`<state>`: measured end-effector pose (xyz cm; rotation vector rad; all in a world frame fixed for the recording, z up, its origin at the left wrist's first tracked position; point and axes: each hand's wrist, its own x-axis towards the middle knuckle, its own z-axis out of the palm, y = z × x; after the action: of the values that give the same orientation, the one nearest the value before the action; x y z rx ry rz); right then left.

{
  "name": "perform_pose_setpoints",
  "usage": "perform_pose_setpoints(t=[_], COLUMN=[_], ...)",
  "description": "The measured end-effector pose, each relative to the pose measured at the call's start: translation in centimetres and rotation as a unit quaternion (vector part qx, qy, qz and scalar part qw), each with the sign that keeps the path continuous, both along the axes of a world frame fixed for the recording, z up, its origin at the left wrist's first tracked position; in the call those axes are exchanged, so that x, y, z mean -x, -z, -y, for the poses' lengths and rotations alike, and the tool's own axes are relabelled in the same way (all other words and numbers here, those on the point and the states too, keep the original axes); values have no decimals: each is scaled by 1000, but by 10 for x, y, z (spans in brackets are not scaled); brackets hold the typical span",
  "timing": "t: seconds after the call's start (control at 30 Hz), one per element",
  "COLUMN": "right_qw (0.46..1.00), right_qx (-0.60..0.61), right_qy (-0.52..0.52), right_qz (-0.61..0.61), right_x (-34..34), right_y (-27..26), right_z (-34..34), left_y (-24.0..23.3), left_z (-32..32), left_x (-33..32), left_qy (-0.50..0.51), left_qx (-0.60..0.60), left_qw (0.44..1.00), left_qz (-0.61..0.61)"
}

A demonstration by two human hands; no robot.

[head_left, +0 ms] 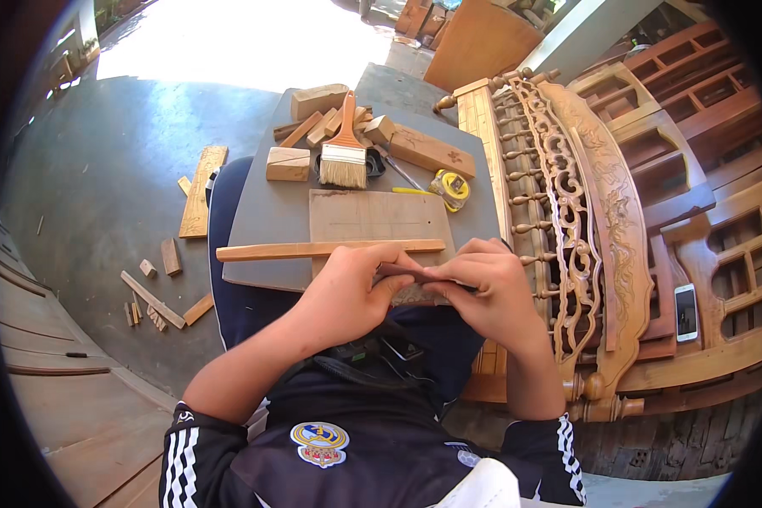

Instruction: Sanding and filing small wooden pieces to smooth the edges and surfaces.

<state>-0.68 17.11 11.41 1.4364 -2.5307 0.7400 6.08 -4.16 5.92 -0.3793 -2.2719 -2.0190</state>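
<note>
My left hand (355, 289) and my right hand (492, 279) pinch a thin brown sheet (406, 274) between thumbs and fingers. It looks like folded sandpaper. Just beyond my knuckles, a long narrow wooden strip (273, 251) lies crosswise over a flat wooden board (381, 213) marked with faint lines. A wide paintbrush (344, 152) with an orange handle rests farther back, bristles towards me, over a dark object (374, 164) that it partly hides. To its right sits a yellow tape measure (452, 189), beside a slim pointed tool (403, 170).
Wood blocks (287, 164) and offcuts crowd the far end of the grey work surface (254, 216). A carved wooden furniture panel (616, 222) stands close on the right, with a phone (686, 311) lying beyond it. Scrap wood (152, 298) and a plank (204, 193) lie on the left floor.
</note>
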Motion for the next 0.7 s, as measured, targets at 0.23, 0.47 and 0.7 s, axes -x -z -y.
perform_pose_setpoints(t=[0.23, 0.47, 0.7], right_qw=[980, 947, 976], right_qx=[-36, -31, -3], right_qy=[-19, -9, -40], right_qz=[-196, -320, -213], right_x=[-8, -13, -11], right_y=[7, 19, 19], right_z=[2, 3, 1], left_y=[-3, 2, 0], left_z=[3, 3, 5], left_x=[-5, -4, -9], left_qy=[53, 42, 25], left_qx=[-185, -167, -135], left_qw=[960, 976, 986], left_qz=[206, 135, 90])
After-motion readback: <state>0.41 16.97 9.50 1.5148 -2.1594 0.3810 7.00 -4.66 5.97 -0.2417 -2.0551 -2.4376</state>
